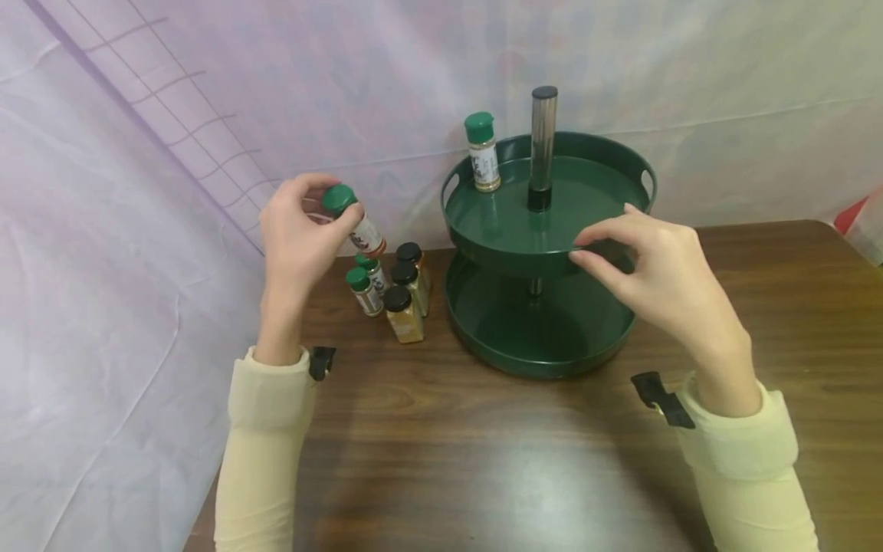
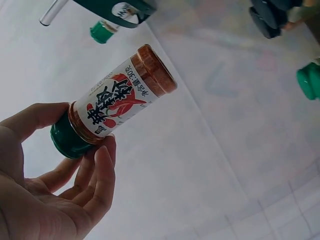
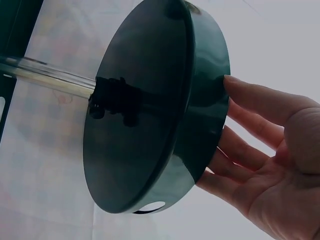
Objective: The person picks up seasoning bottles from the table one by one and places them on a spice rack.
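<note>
In the left wrist view my left hand (image 1: 303, 230) pinches the green cap of a chili powder jar (image 2: 119, 100), its red-brown powder end pointing away from the palm. The head view has that jar tilted in the air above several standing spice jars. My right hand (image 1: 655, 276) pinches the near right rim of the upper tray (image 1: 586, 176) of a green two-tier turntable, thumb and fingertips at the edge. On that tray, at the left near a handle hole, stands another green-capped jar (image 1: 486, 161).
Left of the turntable, black-capped jars (image 1: 405, 322) and green-capped jars (image 1: 366, 295) stand close together on the wooden table (image 1: 441, 445). A metal post (image 1: 543, 138) rises through the trays. The lower tray (image 1: 545, 364) holds nothing visible. White cloth (image 1: 386, 84) hangs behind.
</note>
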Action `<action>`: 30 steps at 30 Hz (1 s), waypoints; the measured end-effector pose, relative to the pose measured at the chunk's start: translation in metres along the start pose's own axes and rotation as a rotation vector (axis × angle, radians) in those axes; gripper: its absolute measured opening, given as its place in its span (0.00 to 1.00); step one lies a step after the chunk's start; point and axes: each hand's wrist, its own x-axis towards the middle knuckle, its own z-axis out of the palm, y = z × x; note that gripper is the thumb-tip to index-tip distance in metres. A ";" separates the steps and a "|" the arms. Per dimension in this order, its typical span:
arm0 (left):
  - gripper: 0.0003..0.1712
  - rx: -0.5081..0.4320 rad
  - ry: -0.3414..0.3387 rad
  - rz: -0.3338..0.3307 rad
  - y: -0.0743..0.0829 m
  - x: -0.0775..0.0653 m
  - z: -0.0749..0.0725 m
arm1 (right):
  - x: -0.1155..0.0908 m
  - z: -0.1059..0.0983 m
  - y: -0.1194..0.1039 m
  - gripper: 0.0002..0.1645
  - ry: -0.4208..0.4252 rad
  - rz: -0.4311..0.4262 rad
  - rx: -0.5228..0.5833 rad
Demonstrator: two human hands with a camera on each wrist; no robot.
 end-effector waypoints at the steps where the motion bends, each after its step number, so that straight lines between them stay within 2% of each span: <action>1: 0.19 -0.004 -0.003 0.005 0.002 0.001 0.001 | 0.000 0.001 0.000 0.09 0.000 -0.001 0.007; 16: 0.18 -0.046 -0.017 0.072 0.035 0.025 0.012 | 0.002 0.006 -0.005 0.09 -0.007 -0.006 0.009; 30: 0.18 -0.074 -0.023 0.114 0.062 0.039 0.029 | 0.000 0.004 -0.004 0.11 -0.026 -0.026 0.016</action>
